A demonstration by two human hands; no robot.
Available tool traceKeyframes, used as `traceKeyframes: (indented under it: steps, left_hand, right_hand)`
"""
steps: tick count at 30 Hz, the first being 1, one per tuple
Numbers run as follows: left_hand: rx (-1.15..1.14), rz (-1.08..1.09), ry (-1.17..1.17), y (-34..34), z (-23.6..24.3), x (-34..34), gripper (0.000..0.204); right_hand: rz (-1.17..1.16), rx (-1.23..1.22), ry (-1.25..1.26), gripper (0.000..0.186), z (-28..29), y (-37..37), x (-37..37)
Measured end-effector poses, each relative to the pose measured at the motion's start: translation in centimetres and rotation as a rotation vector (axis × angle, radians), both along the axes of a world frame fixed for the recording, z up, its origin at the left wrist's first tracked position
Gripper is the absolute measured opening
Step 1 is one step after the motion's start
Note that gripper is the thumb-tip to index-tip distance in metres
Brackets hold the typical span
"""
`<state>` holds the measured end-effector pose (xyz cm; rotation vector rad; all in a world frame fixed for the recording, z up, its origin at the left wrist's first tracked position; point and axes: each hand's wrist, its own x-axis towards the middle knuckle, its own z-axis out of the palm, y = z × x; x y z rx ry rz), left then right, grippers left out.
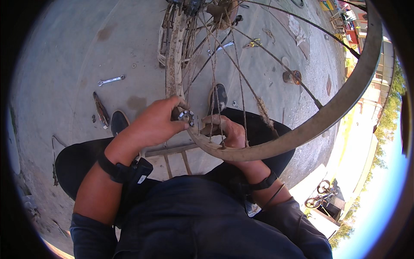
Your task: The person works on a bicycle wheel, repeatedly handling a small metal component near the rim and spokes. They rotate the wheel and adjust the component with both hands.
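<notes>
A worn bicycle wheel leans over my lap, its dull rim (276, 150) sweeping from the upper middle round to the right, with rusty spokes (214, 73) running to a hub (222, 14) at the top. My left hand (157, 123) is closed at the rim's near left part, thumb and fingers around a small round notched spoke wrench (186, 117). Just to its right, my right hand (228, 131) reaches behind the rim among the spokes. Its fingers are curled; what they grip, if anything, is hidden. Dirty fibre clings to one spoke.
A combination wrench (111, 80) and a long worn tool (101, 111) lie on the concrete at left. Beyond the spokes are another wrench (221, 47), yellow-handled pliers (252, 43) and a rusty can (292, 77). A slatted frame (174, 151) sits between my legs.
</notes>
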<state>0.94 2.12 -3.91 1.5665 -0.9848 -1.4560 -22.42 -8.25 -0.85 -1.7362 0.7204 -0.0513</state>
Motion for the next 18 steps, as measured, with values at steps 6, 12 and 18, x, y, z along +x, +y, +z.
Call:
traceKeyframes:
  steps: [6,12,18]
  left_hand:
    - [-0.008,-0.082,-0.442,0.2,-0.6,0.2,0.035]
    - [-0.020,-0.043,-0.469,0.5,-0.6,0.0,0.033]
    - [0.000,-0.077,-0.463,0.3,-0.3,0.0,0.033]
  right_hand:
    - [0.048,-0.064,-0.033,0.044,-1.0,-0.6,-0.5]
    - [0.183,-0.273,-0.004,0.061,0.9,-1.2,1.3]
    - [0.255,-0.312,-0.098,0.061,0.6,-1.8,1.4]
